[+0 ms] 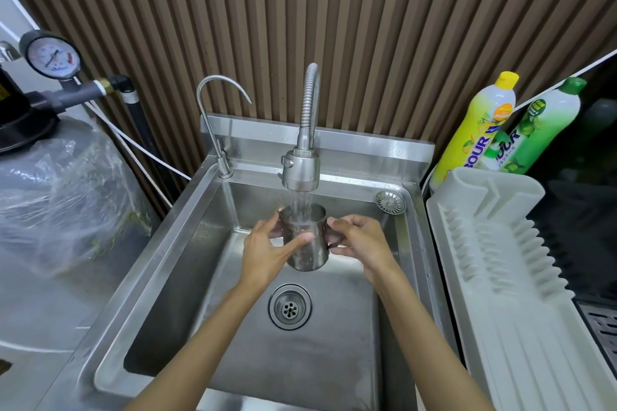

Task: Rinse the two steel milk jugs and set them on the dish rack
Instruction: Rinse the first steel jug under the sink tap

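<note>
A steel milk jug (306, 252) is held upright over the sink (173, 264), right under the flexible tap's spray head (301, 169). Water streams from the spray head into the jug's open mouth. My left hand (267, 248) wraps the jug's left side, thumb across its front. My right hand (360, 242) grips the jug's handle on the right. A second jug is not in view. The white dish rack (500, 264) lies to the right of the sink with nothing on it.
A thin gooseneck tap (218, 117) stands at the sink's back left. A loose strainer (390, 201) rests on the back right corner. Two dish soap bottles (474, 130) stand behind the rack. The drain (289, 307) is open. A plastic-wrapped tank (60, 197) stands at left.
</note>
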